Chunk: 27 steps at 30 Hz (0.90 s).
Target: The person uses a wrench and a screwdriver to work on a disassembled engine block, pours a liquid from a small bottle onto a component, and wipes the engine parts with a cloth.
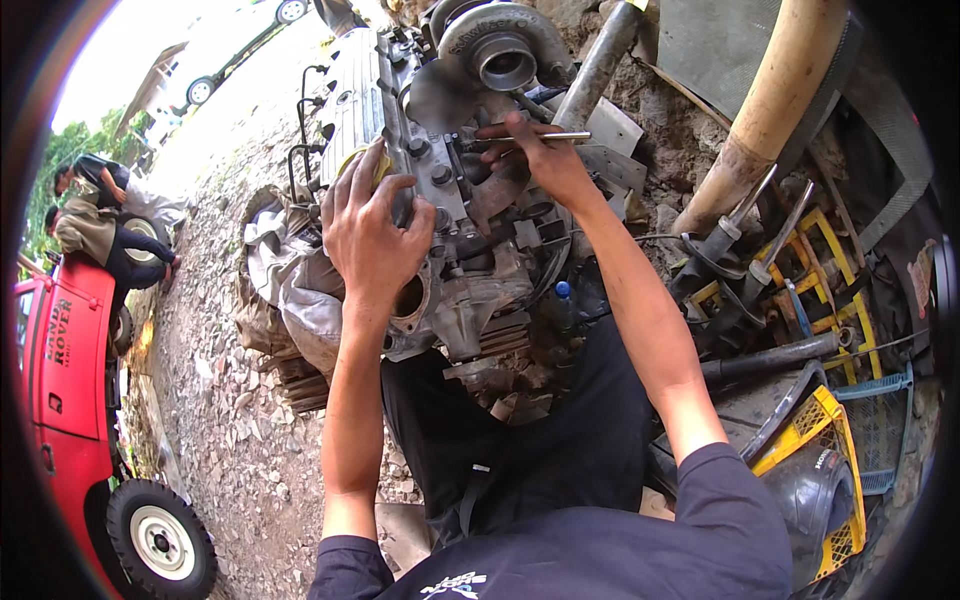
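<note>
A greasy metal engine [470, 220] stands in front of my knees, with a turbocharger [505, 60] at its far end and a ribbed silver cover [352, 95] on its left. My left hand [375, 225] lies over the near end of that cover, fingers stretched and thumb apart. Something yellow [383, 168] shows by its fingertips; I cannot make out what it is. In my right hand [548, 165] is a slim silver rod-shaped tool [572, 136], gripped crosswise above the engine's right side. The tool's left end is hard to tell among the parts.
Grey cloth [310, 290] hangs beside the engine. At the right are a bamboo pole [765, 110], shock absorbers [715, 255], yellow racks [825, 270], a blue basket [880, 425] and a dark helmet [815, 500]. Stony ground [240, 400] stretches left toward a red vehicle [70, 390] and two people [105, 215].
</note>
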Available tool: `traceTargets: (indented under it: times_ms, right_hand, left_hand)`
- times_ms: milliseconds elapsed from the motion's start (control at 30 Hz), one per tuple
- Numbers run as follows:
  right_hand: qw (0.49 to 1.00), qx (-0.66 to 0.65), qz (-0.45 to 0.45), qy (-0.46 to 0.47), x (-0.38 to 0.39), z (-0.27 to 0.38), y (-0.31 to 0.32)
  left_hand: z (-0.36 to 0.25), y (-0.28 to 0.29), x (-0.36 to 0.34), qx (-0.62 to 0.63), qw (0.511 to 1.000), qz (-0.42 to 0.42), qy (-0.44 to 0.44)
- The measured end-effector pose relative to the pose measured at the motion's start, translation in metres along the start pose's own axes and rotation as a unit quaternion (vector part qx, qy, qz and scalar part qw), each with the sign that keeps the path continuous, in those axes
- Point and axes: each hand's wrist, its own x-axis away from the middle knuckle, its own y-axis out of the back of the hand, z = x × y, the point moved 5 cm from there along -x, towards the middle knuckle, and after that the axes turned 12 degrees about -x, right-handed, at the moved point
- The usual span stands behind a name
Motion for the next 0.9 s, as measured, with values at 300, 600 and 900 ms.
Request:
traceTargets:
  times_ms: [300, 600, 900]
  right_hand:
    - [0.991, 0.090, 0.005, 0.098, 0.005, 0.007, -0.008]
    - [0.920, 0.379, 0.087, 0.042, -0.004, 0.028, -0.035]
    - [0.927, 0.348, 0.046, 0.128, -0.007, 0.035, -0.029]
  left_hand:
    - [-0.001, 0.000, 0.000, 0.000, 1.000, -0.004, 0.000]
    - [0.001, 0.001, 0.001, 0.003, 1.000, -0.017, -0.003]
    - [0.001, 0.001, 0.000, 0.014, 1.000, -0.024, 0.002]
